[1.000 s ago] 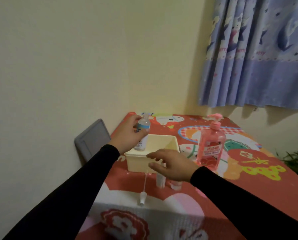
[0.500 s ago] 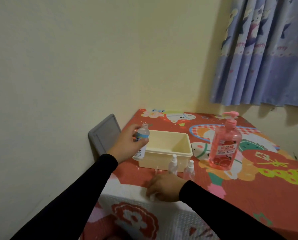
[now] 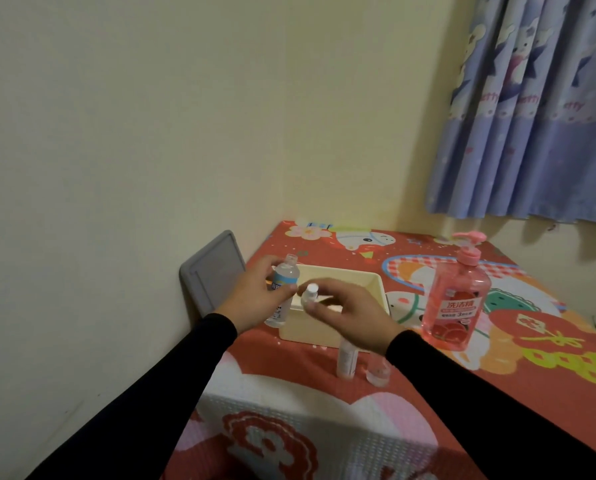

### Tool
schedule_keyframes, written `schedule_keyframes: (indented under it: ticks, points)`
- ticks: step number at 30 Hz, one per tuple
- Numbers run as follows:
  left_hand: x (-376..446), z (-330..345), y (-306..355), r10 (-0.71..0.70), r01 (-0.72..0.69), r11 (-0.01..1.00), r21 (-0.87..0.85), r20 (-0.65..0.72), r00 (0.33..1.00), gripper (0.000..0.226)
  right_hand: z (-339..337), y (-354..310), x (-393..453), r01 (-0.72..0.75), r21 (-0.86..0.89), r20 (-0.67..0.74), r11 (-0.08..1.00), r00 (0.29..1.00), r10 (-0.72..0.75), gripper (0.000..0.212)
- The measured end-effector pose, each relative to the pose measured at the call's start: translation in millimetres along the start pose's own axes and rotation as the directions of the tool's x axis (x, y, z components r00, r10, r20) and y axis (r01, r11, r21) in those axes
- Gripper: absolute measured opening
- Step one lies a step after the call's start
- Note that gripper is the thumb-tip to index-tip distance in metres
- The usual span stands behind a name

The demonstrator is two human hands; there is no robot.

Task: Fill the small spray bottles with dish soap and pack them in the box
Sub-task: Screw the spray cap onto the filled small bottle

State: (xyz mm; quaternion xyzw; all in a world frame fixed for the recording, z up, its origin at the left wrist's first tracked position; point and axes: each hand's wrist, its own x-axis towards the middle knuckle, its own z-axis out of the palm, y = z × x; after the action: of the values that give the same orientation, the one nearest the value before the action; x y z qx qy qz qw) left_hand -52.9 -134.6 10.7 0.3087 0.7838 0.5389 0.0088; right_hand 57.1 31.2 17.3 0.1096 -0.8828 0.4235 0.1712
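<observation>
My left hand (image 3: 255,301) grips a small clear bottle with a blue label (image 3: 286,276), upright, its neck uncapped, at the left end of the cream box (image 3: 307,332). My right hand (image 3: 357,318) pinches a white spray head (image 3: 311,293) just right of that bottle, above the box's front edge. A second small spray bottle (image 3: 347,360) and a short clear one (image 3: 378,371) stand in front of the box, partly hidden by my right wrist. The pink dish soap pump bottle (image 3: 457,306) stands to the right of the box.
A grey lid (image 3: 213,271) leans against the wall, left of the table. The table carries a red patterned cloth (image 3: 497,393) and sits in the room's corner. A blue curtain (image 3: 532,116) hangs at the upper right.
My right hand went down to the table in front of the box, took up the spray head and raised it beside the bottle. My left hand kept holding the bottle.
</observation>
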Motion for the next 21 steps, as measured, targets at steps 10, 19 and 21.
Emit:
schedule_keyframes:
  ticks: [10,19,21]
  points:
    - [-0.2,6.4,-2.1,0.004,-0.01,0.997,0.079,0.076,0.997,0.042,-55.7,-24.5,27.7,0.086,0.601,-0.392,0.795,0.898,0.199,0.015]
    - [-3.6,10.8,0.3,0.006,-0.016,0.997,0.081,0.12,0.993,0.042,-56.0,-21.9,32.3,0.122,0.682,-0.437,0.721,0.858,0.268,0.012]
    - [-3.6,11.3,1.3,0.005,-0.016,0.997,0.078,0.131,0.991,0.043,-53.2,-18.8,33.1,0.106,0.674,-0.428,0.731,0.863,0.269,0.01]
